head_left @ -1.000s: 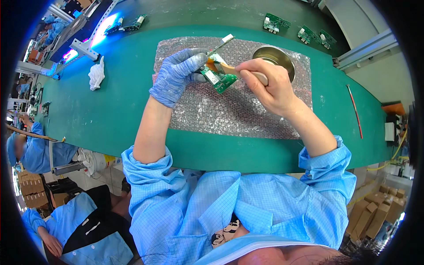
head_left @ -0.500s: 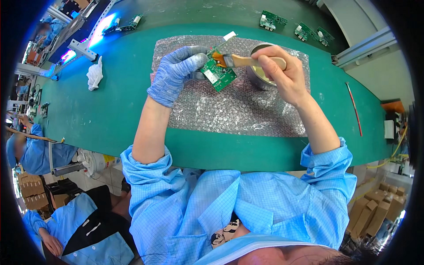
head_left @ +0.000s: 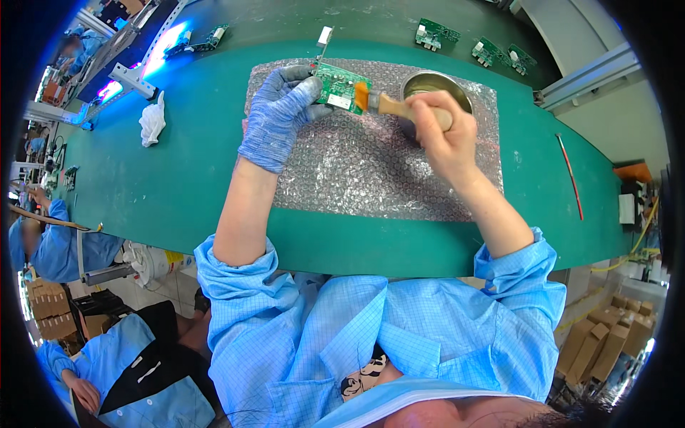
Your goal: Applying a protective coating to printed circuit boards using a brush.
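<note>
My left hand [head_left: 280,118], in a blue-grey knitted glove, grips a green circuit board [head_left: 342,87] by its left end. A white part sticks up from the board's far left corner. Bare-skinned, my right hand [head_left: 442,132] is closed around the wooden handle of a flat paintbrush [head_left: 396,107]. The brush's orange-brown bristles are at the board's right end; whether they touch it I cannot tell. Just behind the brush stands a round metal bowl [head_left: 464,93] with pale liquid in it. Both hands are above a sheet of bubble wrap [head_left: 342,185].
The bubble wrap lies on a green mat [head_left: 193,192]. Several circuit boards [head_left: 437,34] lie at the far right. A crumpled white cloth [head_left: 153,120] is on the left, near a metal frame [head_left: 135,80] with a bright violet light. A thin red stick [head_left: 569,175] lies at right. Co-workers sit at left.
The circuit board has turned flatter and its white part has swung left. My right hand and the brush have shifted slightly left and nearer me, uncovering more of the bowl.
</note>
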{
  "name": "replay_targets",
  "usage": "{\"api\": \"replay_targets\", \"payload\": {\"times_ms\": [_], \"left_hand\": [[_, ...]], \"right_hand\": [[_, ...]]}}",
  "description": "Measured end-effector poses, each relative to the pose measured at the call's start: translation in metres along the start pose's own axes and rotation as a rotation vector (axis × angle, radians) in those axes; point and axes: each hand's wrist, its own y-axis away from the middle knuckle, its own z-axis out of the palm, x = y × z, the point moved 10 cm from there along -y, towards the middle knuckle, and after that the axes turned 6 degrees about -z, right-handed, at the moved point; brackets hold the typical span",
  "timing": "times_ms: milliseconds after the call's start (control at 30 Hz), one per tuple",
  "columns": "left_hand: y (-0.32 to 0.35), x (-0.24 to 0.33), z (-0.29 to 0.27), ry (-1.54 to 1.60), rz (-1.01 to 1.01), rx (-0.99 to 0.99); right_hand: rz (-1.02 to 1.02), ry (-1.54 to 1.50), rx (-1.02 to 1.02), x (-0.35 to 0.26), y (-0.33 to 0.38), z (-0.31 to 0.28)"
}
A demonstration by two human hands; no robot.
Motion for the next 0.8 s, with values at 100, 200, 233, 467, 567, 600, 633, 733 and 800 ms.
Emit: {"api": "replay_targets", "payload": {"times_ms": [100,200,233,467,567,600,633,733,800], "left_hand": [[0.0,0.003,-0.008,0.033,0.025,0.031],[0.0,0.004,-0.015,0.002,0.034,0.076],[0.001,0.006,-0.013,0.009,0.038,0.059],[0.001,0.008,-0.011,0.035,0.054,0.053],[-0.002,0.008,-0.016,0.047,0.072,0.073],[-0.003,0.008,-0.015,0.049,0.074,0.069],[-0.004,0.008,-0.019,0.049,0.074,0.093],[-0.018,0.008,-0.031,0.076,0.051,0.138],[-0.038,0.012,-0.046,0.122,0.037,0.156]], "right_hand": [[0.038,-0.033,-0.104,-0.007,0.005,0.015],[0.122,-0.128,-0.003,-0.005,-0.005,0.004],[0.154,-0.16,0.086,-0.002,-0.009,-0.005],[0.147,-0.119,-0.023,0.006,0.002,0.013],[0.149,-0.162,-0.054,0.004,0.005,0.013],[0.196,-0.169,-0.033,0.002,0.005,0.007],[0.241,-0.183,-0.018,0.003,0.004,0.002],[0.228,-0.182,0.06,0.009,0.005,-0.035],[0.213,-0.151,0.197,0.023,0.009,-0.073]]}}
